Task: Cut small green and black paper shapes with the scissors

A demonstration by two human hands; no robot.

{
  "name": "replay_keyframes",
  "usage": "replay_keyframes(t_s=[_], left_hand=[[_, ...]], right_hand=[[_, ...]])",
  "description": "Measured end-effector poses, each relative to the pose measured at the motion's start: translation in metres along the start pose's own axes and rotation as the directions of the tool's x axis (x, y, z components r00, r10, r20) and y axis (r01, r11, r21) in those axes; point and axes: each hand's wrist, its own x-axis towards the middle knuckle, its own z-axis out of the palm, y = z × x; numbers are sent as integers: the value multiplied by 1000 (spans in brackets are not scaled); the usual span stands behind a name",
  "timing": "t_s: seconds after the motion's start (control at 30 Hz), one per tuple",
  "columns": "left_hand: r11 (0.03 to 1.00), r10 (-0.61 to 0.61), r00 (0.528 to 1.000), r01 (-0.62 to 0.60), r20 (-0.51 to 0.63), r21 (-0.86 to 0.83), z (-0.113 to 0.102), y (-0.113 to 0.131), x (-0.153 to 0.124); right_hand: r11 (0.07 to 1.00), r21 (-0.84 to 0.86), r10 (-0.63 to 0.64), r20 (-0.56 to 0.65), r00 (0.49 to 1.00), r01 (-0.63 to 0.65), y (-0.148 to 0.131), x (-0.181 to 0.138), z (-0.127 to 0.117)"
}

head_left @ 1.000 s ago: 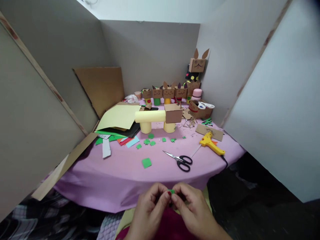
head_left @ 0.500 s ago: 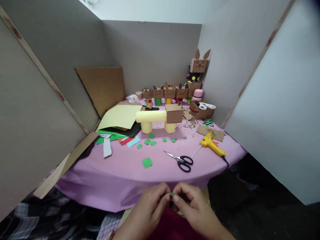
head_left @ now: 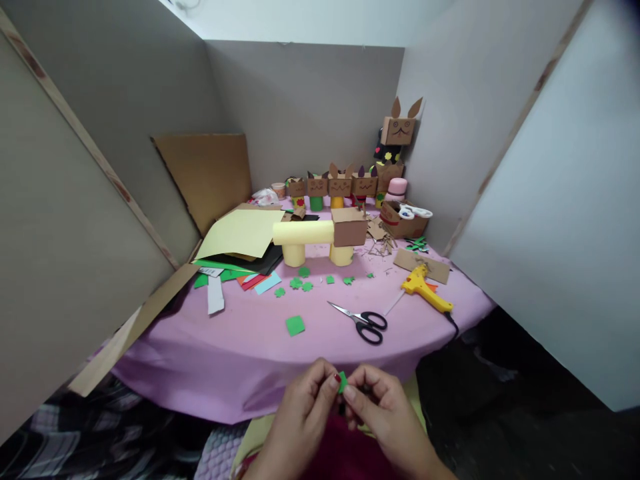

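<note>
Between my fingertips, just off the table's front edge, is a small green paper piece (head_left: 343, 382). My left hand (head_left: 306, 405) pinches its left side with thumb and forefinger. From the right, my right hand (head_left: 387, 407) pinches it too; its lower fingers curl underneath, partly hidden. On the table ahead lies a green paper square (head_left: 295, 325). Black-handled scissors (head_left: 361, 321) rest to its right, blades pointing left. Farther back are several green flower-shaped cutouts (head_left: 296, 283). Behind them stands a yellow paper-tube figure (head_left: 303, 233) with a brown cardboard box head (head_left: 349, 227).
A yellow glue gun (head_left: 426, 290) lies at the right beside a cardboard strip (head_left: 423, 265). Coloured sheets (head_left: 240, 233) are stacked at the left. Several box-headed figures (head_left: 340, 185) line the back, near a cardboard box (head_left: 404, 220) with white scissors. Grey panels enclose the table.
My hands have risen slightly, and more of the green paper piece now shows between my fingertips. Things on the table have stayed in place.
</note>
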Motion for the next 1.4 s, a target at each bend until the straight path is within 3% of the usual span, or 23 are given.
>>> replay_keyframes(t_s=[0.17,0.3,0.43,0.6,0.77,0.83,1.0,1.07,1.27,1.4], left_hand=[[999,-8,997,5,79,42,-3,1,1],[1000,-16,997,17,77,-2,-1,3,0],[987,49,998,-54,35,154,0,4,-1],[961,65,994,-87,90,262,-5,2,0],[956,97,993,-74,-67,282,-8,-2,-1],[933,188,979,-154,-76,324,-9,-3,-3],[778,471,875,-472,111,415,-13,-5,-7],[757,503,852,-514,142,403,-15,-5,-7],[731,489,843,-537,226,420,-21,-5,-11],[654,550,798,-595,246,467,-22,-6,-12]], right_hand=[[991,-120,-57,59,997,64,-5,2,-4],[997,-62,-48,13,999,49,-2,2,0],[998,-39,-46,-51,998,44,4,3,1],[997,-72,-26,53,998,30,-1,4,-5],[984,173,41,-30,999,-35,-2,5,-4],[970,241,57,-46,997,-45,0,5,-2],[963,257,85,3,996,-83,-2,1,0],[968,232,97,21,995,-99,-3,0,0],[974,172,141,41,989,-146,-9,-1,0],[986,117,113,49,992,-118,-13,-1,-1]])
